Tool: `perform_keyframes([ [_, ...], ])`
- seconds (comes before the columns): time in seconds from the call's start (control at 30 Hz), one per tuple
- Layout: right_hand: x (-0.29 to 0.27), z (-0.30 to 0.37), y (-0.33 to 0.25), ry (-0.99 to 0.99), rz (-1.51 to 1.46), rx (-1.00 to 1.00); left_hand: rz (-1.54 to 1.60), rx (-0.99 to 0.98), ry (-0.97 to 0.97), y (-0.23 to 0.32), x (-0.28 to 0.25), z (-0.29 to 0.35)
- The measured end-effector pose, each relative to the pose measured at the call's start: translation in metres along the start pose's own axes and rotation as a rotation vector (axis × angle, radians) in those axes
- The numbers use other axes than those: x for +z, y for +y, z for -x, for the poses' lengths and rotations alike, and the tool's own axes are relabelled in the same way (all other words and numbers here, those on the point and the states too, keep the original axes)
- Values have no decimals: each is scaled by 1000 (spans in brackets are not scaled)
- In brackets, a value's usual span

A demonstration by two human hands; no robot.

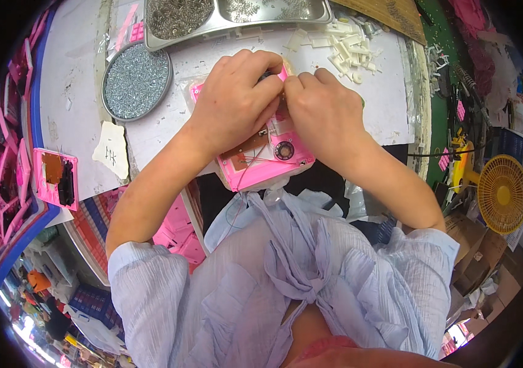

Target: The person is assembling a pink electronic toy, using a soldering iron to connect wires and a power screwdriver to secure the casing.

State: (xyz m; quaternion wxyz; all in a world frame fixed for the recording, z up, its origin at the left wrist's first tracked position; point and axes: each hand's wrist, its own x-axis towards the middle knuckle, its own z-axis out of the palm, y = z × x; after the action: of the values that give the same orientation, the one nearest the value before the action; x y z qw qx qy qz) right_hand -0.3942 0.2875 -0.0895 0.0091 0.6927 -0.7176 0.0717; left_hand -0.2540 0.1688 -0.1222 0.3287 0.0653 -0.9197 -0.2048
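A pink plastic casing (250, 176) lies open-side up at the table's near edge, in front of my body. Inside it show a brown circuit board (246, 151), thin wires and a small round black speaker (284, 151). Across its far part bends my left hand (237, 98), thumb and fingers closed together near the far edge. My right hand (324, 115) is curled over the right side, its fingertips meeting the left hand's. Whatever the fingertips pinch is hidden between them.
A round dish of small screws (137, 81) stands left of the hands. Beyond is a metal tray (243, 27) of small metal parts, with white plastic pieces (350, 52) to its right. Another pink casing (56, 179) sits far left. A yellow fan (503, 194) stands at right.
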Motion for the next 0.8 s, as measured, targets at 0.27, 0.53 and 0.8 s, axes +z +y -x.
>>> perform_keyframes([
  [0.27, -7, -6, 40, -227, -635, 179, 144, -220, -90, 1, -1, -9],
  [0.53, 4, -20, 52, -409, -960, 350, 123, -261, -158, -8, 1, -18],
  [0.8, 8, -18, 50, -396, -1034, 361, 325, -140, -440, -38, -42, -35],
])
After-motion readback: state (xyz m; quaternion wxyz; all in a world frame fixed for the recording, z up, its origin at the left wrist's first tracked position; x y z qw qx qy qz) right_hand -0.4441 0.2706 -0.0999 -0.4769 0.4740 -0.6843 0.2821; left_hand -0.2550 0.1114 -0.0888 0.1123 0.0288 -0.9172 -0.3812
